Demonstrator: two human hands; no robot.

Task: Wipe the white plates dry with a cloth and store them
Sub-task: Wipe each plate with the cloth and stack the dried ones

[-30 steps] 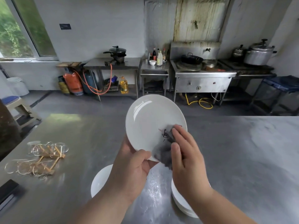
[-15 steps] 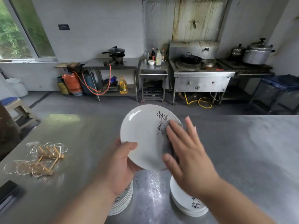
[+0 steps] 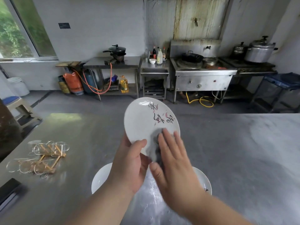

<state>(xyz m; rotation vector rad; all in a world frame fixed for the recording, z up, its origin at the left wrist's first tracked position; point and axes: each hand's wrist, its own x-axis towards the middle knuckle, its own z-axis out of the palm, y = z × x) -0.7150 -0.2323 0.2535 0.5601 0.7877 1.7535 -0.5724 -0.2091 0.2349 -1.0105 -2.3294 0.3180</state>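
1. White plate (image 3: 142, 120) is held tilted above the worktop (image 3: 235, 151). The left hand (image 3: 129, 164) grips its lower rim, thumb on the face.
2. This is the drying step: the right hand (image 3: 175, 163), fingers flat, presses the dark cloth (image 3: 155, 143) against the lower face.
3. Next, probably, wipe the rest of the face, then set the plate on a plate stack (image 3: 205, 182).
4. Half a second ago the cloth sat higher, partly covering the painted marks that now show.

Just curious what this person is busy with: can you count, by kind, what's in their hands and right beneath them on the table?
Plate held up: 1
Plates or stacks lying on the table, partly hidden: 2, left one and right one
Grey cloth: 1
Total: 4
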